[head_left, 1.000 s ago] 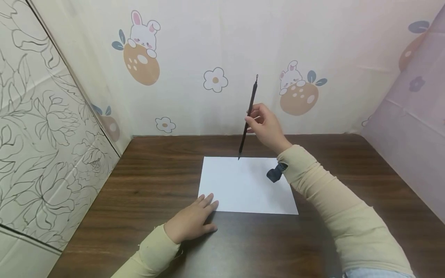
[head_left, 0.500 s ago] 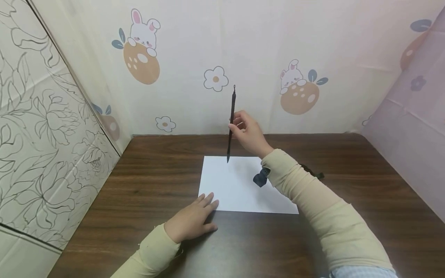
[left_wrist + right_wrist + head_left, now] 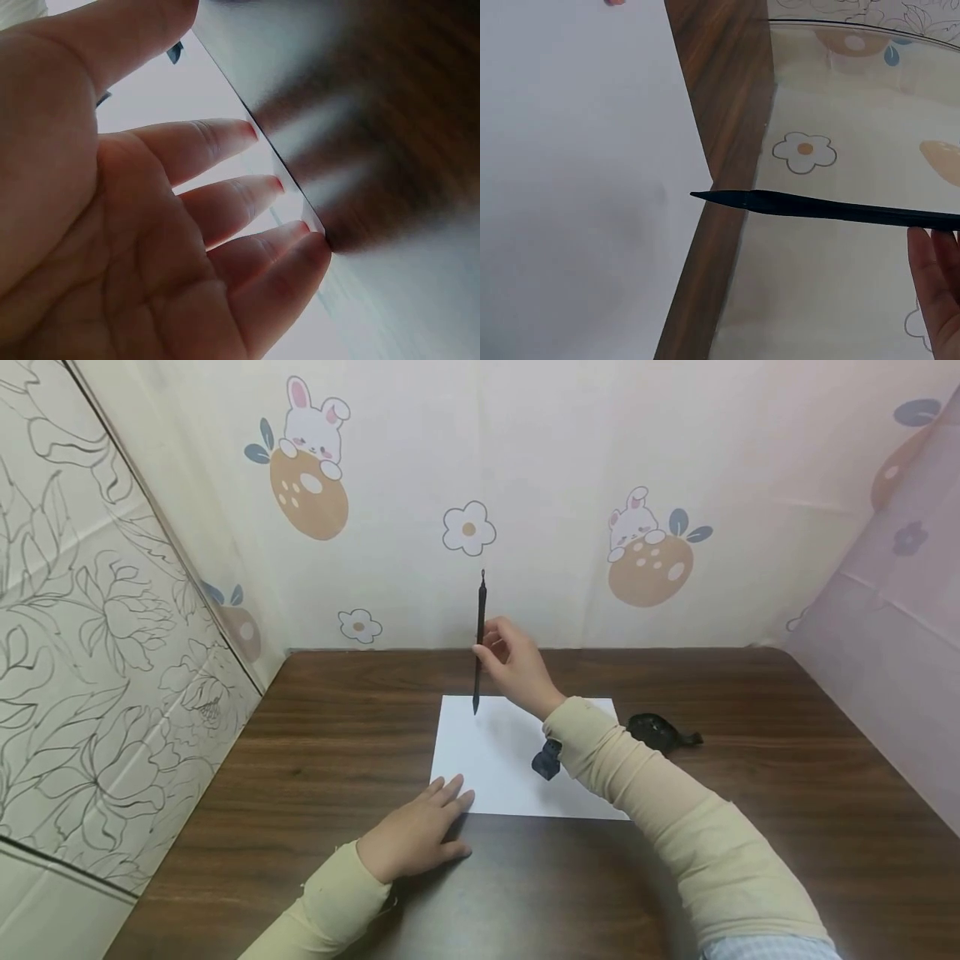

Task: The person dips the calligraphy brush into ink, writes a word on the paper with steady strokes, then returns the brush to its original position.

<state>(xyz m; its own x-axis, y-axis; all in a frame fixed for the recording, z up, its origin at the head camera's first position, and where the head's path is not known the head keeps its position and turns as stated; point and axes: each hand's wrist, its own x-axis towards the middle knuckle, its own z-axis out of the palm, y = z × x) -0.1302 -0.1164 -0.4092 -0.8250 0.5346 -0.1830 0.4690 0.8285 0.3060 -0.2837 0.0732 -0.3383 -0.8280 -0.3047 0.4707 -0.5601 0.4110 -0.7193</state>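
Note:
My right hand [image 3: 517, 667] pinches a dark calligraphy brush [image 3: 479, 627] about midway along its handle. The brush stands nearly upright, its dark pointed tip low over the far left part of a white sheet of paper [image 3: 502, 768]. In the right wrist view the brush [image 3: 802, 205] shows its tip over the paper [image 3: 570, 150]; whether it touches cannot be told. My left hand [image 3: 416, 835] lies with fingers spread, fingertips on the sheet's near left corner. In the left wrist view the left hand's [image 3: 142, 217] fingers reach to the paper's edge.
A black inkstone-like dish [image 3: 654, 732] with a stem-like end sits right of the paper, partly behind the right forearm. A dark camera [image 3: 547, 762] is worn on the right wrist. The brown wooden table [image 3: 337, 718] meets a patterned wall covering [image 3: 405, 468] at the back.
My right hand has moved left and lower with the brush, which now stands more upright. The black dish has come into view from behind the arm. My left hand stays put.

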